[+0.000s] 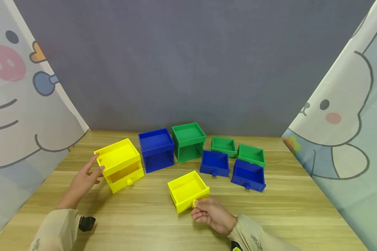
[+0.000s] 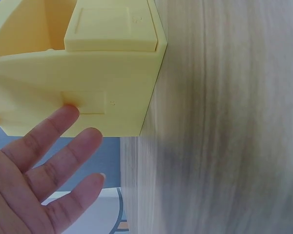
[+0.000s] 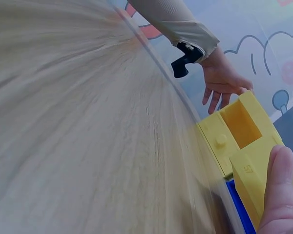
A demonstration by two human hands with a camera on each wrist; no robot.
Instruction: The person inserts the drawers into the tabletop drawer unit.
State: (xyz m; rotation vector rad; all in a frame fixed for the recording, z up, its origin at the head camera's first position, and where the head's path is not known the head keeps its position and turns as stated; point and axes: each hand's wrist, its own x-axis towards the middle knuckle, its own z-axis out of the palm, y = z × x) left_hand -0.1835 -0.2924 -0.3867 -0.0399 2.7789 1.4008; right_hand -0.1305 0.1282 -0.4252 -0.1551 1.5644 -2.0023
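A yellow cabinet [image 1: 119, 158] stands at the left with one knobbed drawer [image 1: 125, 182] in its lower slot and the upper slot bare. Against its left side rests my left hand [image 1: 83, 177]; in the left wrist view the straight fingers [image 2: 63, 161] fan out along the side wall, with a fingertip touching it. My right hand [image 1: 212, 213] pinches the round knob [image 1: 194, 203] of a loose yellow drawer [image 1: 188, 188] between thumb and fingers. That drawer is held at front centre, its tray upward and slightly turned. The right wrist view shows the thumb [image 3: 281, 180] beside it.
Behind stand a blue cabinet [image 1: 157, 150] and a green cabinet [image 1: 189, 141], both with bare slots. To their right lie two blue drawers [image 1: 215, 169] and two green drawers [image 1: 227, 150]. A grey backdrop [image 1: 188, 69] rises at the table's back edge.
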